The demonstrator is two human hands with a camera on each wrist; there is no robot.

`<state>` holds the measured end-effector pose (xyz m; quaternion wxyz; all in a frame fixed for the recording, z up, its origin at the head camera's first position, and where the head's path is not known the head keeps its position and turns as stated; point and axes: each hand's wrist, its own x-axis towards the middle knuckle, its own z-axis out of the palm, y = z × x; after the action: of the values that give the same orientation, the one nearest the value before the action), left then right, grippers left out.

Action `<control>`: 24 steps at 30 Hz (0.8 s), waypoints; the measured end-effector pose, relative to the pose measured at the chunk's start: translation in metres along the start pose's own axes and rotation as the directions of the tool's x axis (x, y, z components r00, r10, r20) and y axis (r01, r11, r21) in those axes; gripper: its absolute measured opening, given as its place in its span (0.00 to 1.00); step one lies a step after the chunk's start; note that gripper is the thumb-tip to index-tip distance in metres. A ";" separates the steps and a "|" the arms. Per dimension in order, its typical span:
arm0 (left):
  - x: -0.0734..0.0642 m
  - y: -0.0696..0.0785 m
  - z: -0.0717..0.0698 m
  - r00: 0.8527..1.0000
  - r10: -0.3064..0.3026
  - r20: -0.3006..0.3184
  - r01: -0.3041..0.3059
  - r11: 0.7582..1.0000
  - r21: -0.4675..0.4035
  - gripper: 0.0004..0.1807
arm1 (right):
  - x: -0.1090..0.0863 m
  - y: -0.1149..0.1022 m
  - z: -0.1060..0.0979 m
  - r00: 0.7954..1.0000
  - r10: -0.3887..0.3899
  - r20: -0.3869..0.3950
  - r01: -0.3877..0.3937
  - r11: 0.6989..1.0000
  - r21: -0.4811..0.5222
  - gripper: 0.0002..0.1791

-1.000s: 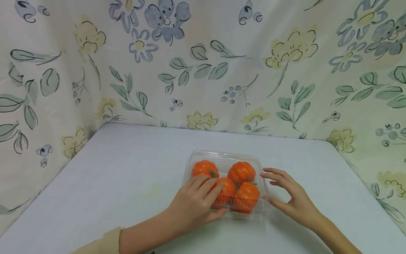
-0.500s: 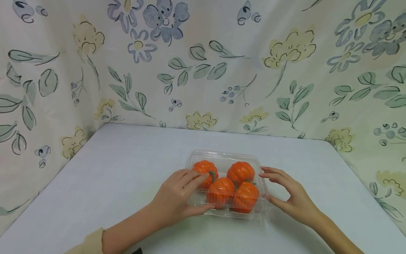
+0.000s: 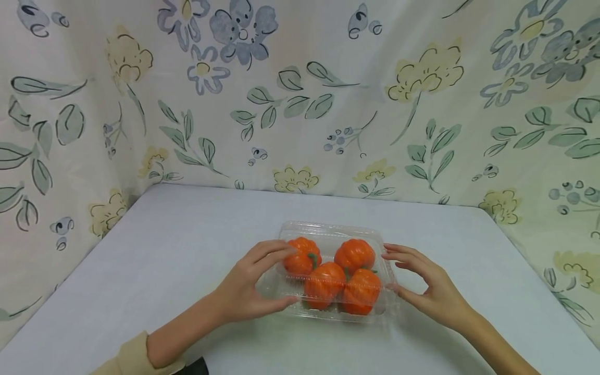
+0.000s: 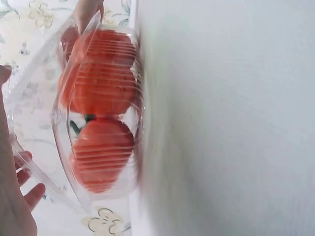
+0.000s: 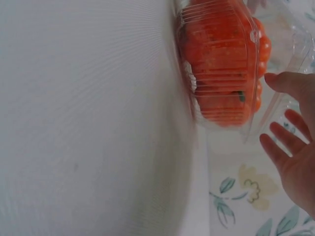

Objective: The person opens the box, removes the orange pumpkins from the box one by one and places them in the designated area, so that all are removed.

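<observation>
Right of centre on the white bench (image 3: 164, 271), a clear plastic clamshell box (image 3: 328, 230), loaded with ribbed orange pumpkins in two rows. Behind, a back-left pumpkin (image 3: 302, 256) and a back-right pumpkin (image 3: 354, 255), with a gap between; in front, a front-left pumpkin (image 3: 324, 285) and a front-right pumpkin (image 3: 362, 291), close side by side, partly seen through ridged plastic. Green stems on some. In both wrist views, orange tops bulging a little above the rim of the base, with another clear panel slanting upward beyond. At the left side of the box, the left hand (image 3: 244, 289), spread, thumb well apart from the fingers and low by the front, fingertips overlapping the back-left pumpkin in the head view. At the right side, the right hand (image 3: 433, 289), likewise spread in a loose curve, fingers by the rear part of the edge, thumb lower. Contact of either of the hands with the plastic: cannot tell. Around the left forearm, a cream sleeve (image 3: 133, 359); just beside, a black object (image 3: 196, 367), cut off by the frame. Behind and along both sides, a pale floral cloth (image 3: 281, 151).
</observation>
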<state>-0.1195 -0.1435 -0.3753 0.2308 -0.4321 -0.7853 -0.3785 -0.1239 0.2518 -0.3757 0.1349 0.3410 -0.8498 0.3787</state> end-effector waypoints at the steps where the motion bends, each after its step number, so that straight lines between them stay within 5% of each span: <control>1: -0.001 -0.002 -0.001 1.000 -0.005 0.000 0.005 1.000 -0.009 0.37 | 0.000 0.000 0.000 1.000 -0.001 0.002 0.001 1.000 0.013 0.36; 11: -0.004 -0.033 -0.005 1.000 0.009 -0.010 -0.010 0.997 -0.074 0.37 | 0.005 0.001 -0.001 0.996 -0.084 -0.017 0.086 0.980 0.179 0.40; 24: 0.003 -0.046 -0.004 0.999 0.004 -0.035 -0.008 0.992 -0.125 0.44 | 0.012 0.003 -0.006 1.000 0.010 0.021 -0.015 0.978 0.208 0.34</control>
<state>-0.1599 -0.1609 -0.3892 0.2179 -0.4413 -0.7545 -0.4340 -0.1350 0.2518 -0.3675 0.0875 0.3518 -0.8089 0.4630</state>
